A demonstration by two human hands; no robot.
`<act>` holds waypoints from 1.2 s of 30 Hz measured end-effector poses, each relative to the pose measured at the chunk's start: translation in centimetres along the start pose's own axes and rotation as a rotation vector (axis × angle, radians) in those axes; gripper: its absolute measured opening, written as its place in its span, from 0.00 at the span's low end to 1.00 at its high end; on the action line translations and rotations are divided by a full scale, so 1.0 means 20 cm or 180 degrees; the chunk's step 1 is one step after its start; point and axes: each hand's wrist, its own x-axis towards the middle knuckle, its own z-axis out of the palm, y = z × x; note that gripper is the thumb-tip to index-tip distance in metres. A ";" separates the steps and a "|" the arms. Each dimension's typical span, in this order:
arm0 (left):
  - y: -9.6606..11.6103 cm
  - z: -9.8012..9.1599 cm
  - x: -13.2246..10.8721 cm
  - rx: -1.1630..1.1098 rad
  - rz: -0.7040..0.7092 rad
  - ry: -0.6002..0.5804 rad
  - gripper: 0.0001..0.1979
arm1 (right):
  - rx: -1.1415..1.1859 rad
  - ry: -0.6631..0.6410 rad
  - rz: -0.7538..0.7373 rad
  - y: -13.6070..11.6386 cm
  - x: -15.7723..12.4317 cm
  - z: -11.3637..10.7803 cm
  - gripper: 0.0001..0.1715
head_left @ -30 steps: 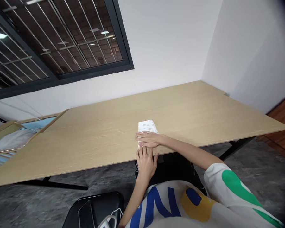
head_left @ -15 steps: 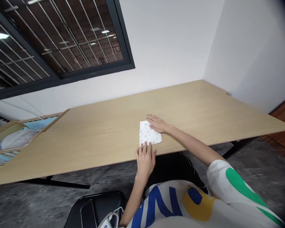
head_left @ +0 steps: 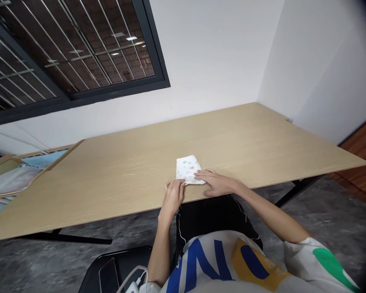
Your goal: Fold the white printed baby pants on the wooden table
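A small folded white cloth (head_left: 188, 168) with a faint printed pattern lies near the front edge of the light wooden table (head_left: 134, 171). My left hand (head_left: 173, 194) rests at the cloth's near left corner, fingers on the table edge and touching the fabric. On the cloth's near right side my right hand (head_left: 216, 182) lies flat, its fingertips pressing on the near edge. Neither hand lifts the cloth.
A wooden crib or box (head_left: 15, 175) with light blue and white bedding stands past the table's left end. A black chair (head_left: 118, 268) with a phone and a white cable sits at my lower left. White walls and a barred window (head_left: 64, 44) are behind.
My right hand slid from the cloth's far right side back to its near edge. My left hand shifted slightly left to the near corner. The cloth stays folded in place.
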 end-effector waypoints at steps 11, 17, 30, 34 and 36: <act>-0.01 -0.16 -0.14 -0.1129 -0.0106 -0.0657 0.18 | 0.0317 0.0814 0.0327 -0.14 -0.13 0.06 0.16; -0.04 -0.06 -0.08 -0.1338 -0.0682 -0.0114 0.18 | 0.0805 0.1238 0.0953 -0.16 -0.05 0.04 0.18; 0.02 0.07 -0.04 -0.0061 -0.1040 0.0662 0.22 | -0.0187 0.2047 0.1784 -0.05 0.15 0.17 0.23; 0.07 0.07 -0.02 0.0356 -0.0532 0.0887 0.22 | -0.0562 0.2060 0.1229 -0.12 0.15 0.14 0.28; 0.09 0.10 0.00 0.0251 -0.0199 0.0740 0.24 | -0.0631 0.1727 0.0598 -0.16 0.15 0.12 0.30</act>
